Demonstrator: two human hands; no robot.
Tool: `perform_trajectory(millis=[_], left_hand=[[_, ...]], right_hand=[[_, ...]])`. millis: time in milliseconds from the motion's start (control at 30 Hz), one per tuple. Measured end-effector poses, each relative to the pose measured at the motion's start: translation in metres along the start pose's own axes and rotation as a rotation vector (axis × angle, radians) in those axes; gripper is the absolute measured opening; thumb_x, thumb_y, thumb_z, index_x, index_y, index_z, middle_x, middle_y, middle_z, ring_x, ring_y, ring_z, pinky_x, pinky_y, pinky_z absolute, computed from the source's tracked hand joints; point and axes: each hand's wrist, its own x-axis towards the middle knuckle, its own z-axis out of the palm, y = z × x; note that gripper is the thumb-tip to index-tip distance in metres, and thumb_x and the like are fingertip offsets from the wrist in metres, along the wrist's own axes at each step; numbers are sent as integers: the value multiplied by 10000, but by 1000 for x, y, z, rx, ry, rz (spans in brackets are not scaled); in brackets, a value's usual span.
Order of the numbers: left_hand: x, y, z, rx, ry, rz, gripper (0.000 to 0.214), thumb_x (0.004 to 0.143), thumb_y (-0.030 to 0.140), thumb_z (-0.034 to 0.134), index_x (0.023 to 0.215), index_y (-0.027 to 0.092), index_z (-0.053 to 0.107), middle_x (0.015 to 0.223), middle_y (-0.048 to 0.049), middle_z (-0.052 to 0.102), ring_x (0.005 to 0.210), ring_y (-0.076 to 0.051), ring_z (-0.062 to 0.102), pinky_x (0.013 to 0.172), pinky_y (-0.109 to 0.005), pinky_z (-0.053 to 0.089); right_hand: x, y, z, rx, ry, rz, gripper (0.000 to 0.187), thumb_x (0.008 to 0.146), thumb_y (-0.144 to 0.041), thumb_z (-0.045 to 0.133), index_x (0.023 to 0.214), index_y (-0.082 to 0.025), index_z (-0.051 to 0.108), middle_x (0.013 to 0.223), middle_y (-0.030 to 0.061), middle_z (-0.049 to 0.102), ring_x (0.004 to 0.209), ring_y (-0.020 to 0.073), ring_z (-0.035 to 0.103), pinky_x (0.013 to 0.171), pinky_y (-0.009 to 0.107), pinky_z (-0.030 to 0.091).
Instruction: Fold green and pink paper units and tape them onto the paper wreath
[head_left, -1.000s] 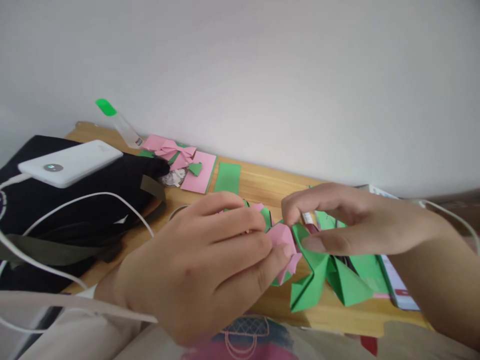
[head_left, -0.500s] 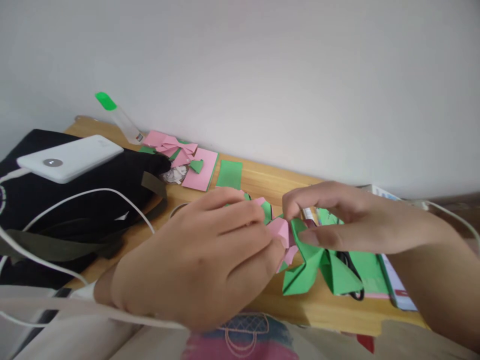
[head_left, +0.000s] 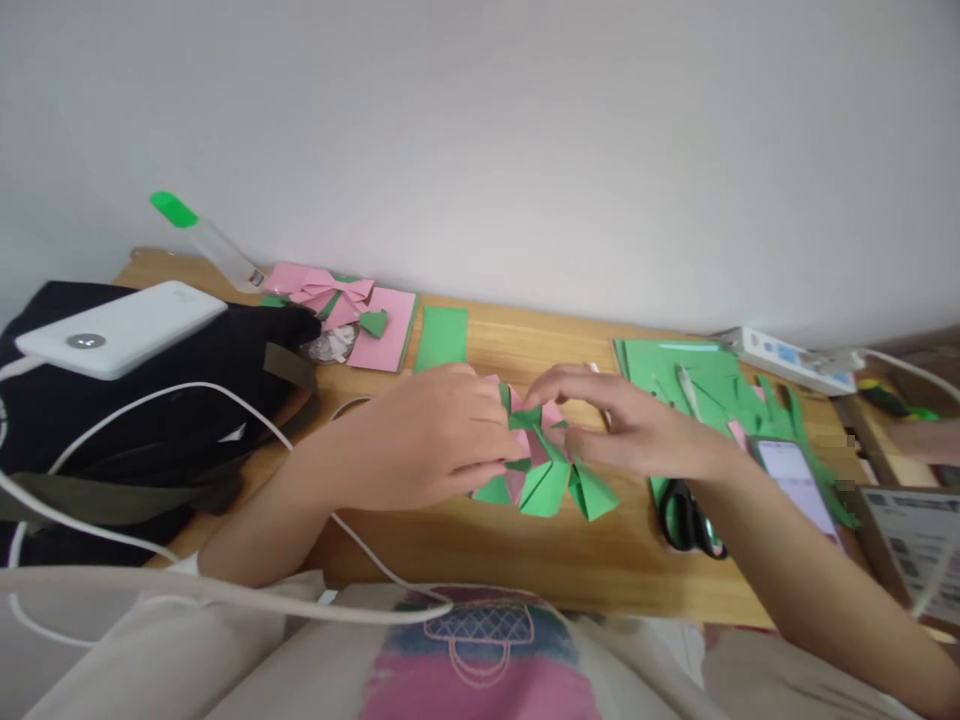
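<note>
Over the wooden table, my left hand [head_left: 435,440] is closed around a cluster of pink and green folded paper pieces [head_left: 544,488]. Its fingers hide most of the cluster's left side. My right hand [head_left: 637,425] pinches the cluster's upper right between thumb and index finger, where a green piece meets pink ones. Green pointed flaps spread out below the fingertips. The two hands nearly meet, and exactly how the pieces join is hidden between them.
At left, a white power bank [head_left: 120,328] lies on a black bag [head_left: 150,420], with white cables nearby. Behind are a green-capped bottle [head_left: 221,250], pink paper [head_left: 386,330] and a green sheet [head_left: 441,338]. Scissors [head_left: 686,520], a phone [head_left: 796,485], green paper [head_left: 652,365] and a power strip [head_left: 787,358] are at right.
The view has shifted, showing more of the table's right side. Both hands and the paper cluster appear smaller and farther off. The green piece now sits closer against the pink ones.
</note>
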Motion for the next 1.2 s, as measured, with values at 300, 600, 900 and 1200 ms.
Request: perform_trajectory(millis=[300,600,900,1200], left_hand=[[-16,19,8,41,24,-48,128,942,193,516,900,179,636,815,5,708,825,-171,590,808,-326,446],[-25,58,38,50,43,3,143,914,104,489,880,171,611,810,-16,715,767,-176,637,704,-330,475],[-32,71,59,60,53,30,175,914,105,457,900,184,611,802,7,720,722,-153,657,679,-315,519],[-36,57,45,-308,32,-281,86,914,211,572,976,193,628,805,5,724,750,-130,636,739,-268,455]], right_hand=[[-92,-27,51,238,677,308,186,904,-359,581,768,-265,666,760,18,677,701,186,599,620,293,443],[-79,-8,146,1429,420,444,549,840,-676,479,805,-169,689,747,72,692,696,179,624,656,292,473],[-67,-16,141,1587,752,663,197,668,-302,785,803,-220,667,666,-53,621,576,111,496,550,239,392],[-52,-18,127,1488,757,592,165,657,-292,805,787,-235,722,762,-46,689,638,102,553,545,222,414]])
